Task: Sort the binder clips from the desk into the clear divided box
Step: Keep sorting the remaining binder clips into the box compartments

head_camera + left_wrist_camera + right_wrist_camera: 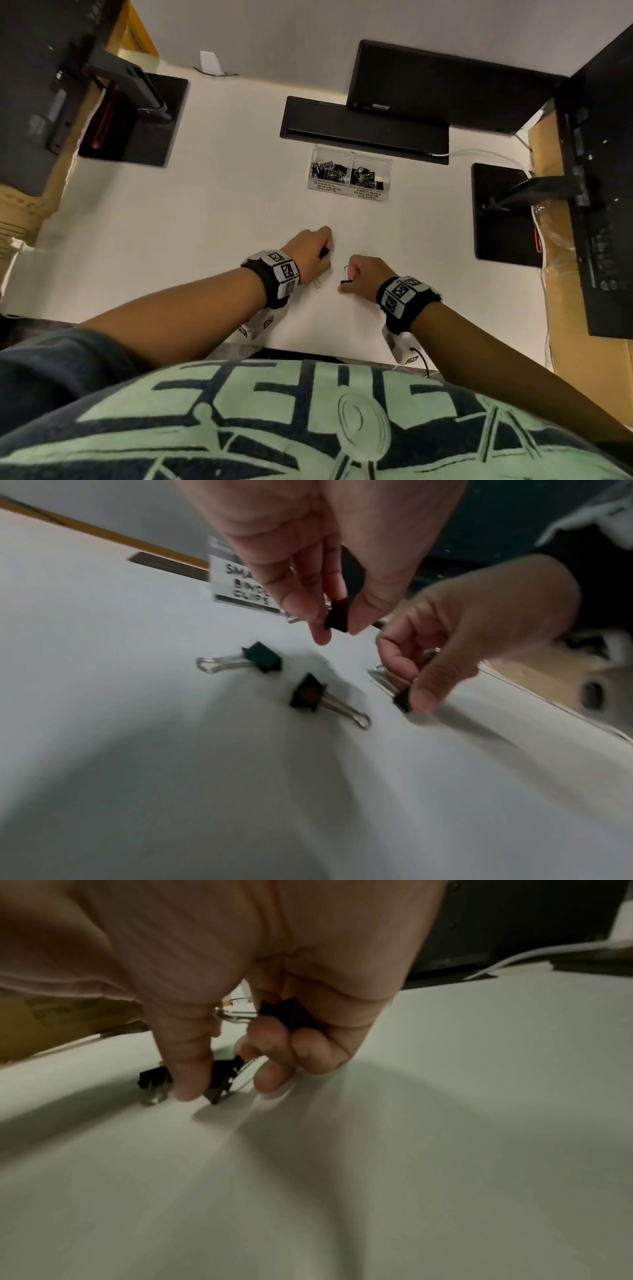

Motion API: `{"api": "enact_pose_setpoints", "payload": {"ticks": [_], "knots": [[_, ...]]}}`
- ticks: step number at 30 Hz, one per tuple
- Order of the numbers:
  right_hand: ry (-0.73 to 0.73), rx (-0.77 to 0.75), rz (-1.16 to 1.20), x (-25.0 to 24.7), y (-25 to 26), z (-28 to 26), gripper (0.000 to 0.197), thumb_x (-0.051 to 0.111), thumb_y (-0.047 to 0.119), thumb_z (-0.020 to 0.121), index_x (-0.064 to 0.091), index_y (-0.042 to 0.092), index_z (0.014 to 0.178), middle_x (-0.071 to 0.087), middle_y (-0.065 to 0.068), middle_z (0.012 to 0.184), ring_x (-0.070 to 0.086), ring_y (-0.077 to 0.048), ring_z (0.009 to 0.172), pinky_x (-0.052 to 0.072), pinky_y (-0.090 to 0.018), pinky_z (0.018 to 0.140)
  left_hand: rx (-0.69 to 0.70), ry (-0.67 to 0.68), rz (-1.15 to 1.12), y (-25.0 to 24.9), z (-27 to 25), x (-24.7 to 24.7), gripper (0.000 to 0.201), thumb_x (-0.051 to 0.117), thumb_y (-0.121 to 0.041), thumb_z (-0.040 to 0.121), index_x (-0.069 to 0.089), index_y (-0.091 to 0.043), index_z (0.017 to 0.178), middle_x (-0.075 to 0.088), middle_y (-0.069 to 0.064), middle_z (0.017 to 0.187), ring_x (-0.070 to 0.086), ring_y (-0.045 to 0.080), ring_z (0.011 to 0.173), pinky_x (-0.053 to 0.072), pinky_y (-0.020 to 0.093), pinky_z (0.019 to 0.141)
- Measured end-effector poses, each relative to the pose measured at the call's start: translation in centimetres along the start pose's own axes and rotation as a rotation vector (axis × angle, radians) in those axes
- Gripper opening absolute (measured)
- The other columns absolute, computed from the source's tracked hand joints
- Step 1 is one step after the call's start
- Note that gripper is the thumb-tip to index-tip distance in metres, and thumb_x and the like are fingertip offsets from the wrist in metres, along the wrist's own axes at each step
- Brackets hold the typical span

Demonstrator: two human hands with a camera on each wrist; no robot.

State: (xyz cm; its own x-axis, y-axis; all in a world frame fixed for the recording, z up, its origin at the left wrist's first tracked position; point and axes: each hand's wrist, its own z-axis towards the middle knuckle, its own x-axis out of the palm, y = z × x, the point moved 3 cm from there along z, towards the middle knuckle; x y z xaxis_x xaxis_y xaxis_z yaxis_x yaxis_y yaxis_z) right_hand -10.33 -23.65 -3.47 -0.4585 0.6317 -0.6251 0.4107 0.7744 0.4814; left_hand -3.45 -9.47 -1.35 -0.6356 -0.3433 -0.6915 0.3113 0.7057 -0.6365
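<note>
Clear divided plastic box at twelve o'clock: black metal binder clips in both compartments. Left hand pinching one clip, right hand another.

Two hands work over the desk: the left hand and the right hand. Four loose binder clips show in the left wrist view: one pinched in the left, one under the right, two lying free. One clear divided box has two compartments, each heaped with clips too tangled to count.
</note>
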Motion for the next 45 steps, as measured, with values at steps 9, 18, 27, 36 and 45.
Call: {"api": "enact_pose_setpoints", "payload": {"ticks": [9,18,27,36,45], "knots": [[-0.244,0.06,0.389,-5.0,1.2,3.1,0.014,0.065,0.015,0.083,0.053,0.02,0.089,0.047,0.007,0.075,0.046,-0.011,0.068,0.04,-0.024,0.062,-0.211,-0.072,0.164,3.7,-0.4,-2.8,0.026,0.045,-0.025,0.09,0.053,-0.013,0.112,0.05,0.013,0.103,0.053,0.03,0.084,0.047,0.036,0.08],[-0.484,0.122,0.222,-14.0,4.6,7.5,0.019,0.053,0.016,0.092,0.063,0.015,0.108,0.065,-0.005,0.115,0.064,-0.024,0.097,0.055,-0.037,0.086,-0.229,0.048,0.173,3.6,-0.5,-1.8,0.018,0.039,-0.02,0.093,0.049,-0.011,0.105,0.059,0.009,0.105,0.054,0.028,0.08,0.046,0.037,0.077],[-0.509,-0.025,-0.047,-11.7,6.6,6.7,0.027,0.05,0.009,0.088,0.062,0.021,0.108,0.051,-0.011,0.125,0.048,-0.027,0.118,0.047,-0.034,0.093,-0.084,0.151,0.302,4.5,-0.3,-0.9,0.046,0.048,-0.014,0.087,0.043,-0.02,0.132,0.05,0.011,0.121,0.058,0.035,0.099,0.051,0.039,0.084],[0.068,-0.271,-0.311,0.2,7.3,2.5,0.028,0.062,0.022,0.084,0.064,0.017,0.112,0.054,-0.006,0.117,0.052,-0.023,0.112,0.046,-0.036,0.095,-0.078,0.117,0.304,5.3,0.5,-1.1,0.024,0.054,-0.022,0.089,0.053,-0.011,0.11,0.048,0.013,0.113,0.056,0.033,0.087,0.049,0.039,0.075],[0.076,-0.249,-0.276,3.6,6.5,2.1,0.03,0.066,0.018,0.086,0.056,0.004,0.11,0.044,-0.011,0.12,0.051,-0.029,0.107,0.048,-0.042,0.09,-0.087,0.15,0.308,4.8,1.3,-1.1,0.019,0.052,-0.011,0.088,0.05,-0.001,0.103,0.051,0.019,0.109,0.058,0.036,0.092,0.05,0.042,0.079]]}}
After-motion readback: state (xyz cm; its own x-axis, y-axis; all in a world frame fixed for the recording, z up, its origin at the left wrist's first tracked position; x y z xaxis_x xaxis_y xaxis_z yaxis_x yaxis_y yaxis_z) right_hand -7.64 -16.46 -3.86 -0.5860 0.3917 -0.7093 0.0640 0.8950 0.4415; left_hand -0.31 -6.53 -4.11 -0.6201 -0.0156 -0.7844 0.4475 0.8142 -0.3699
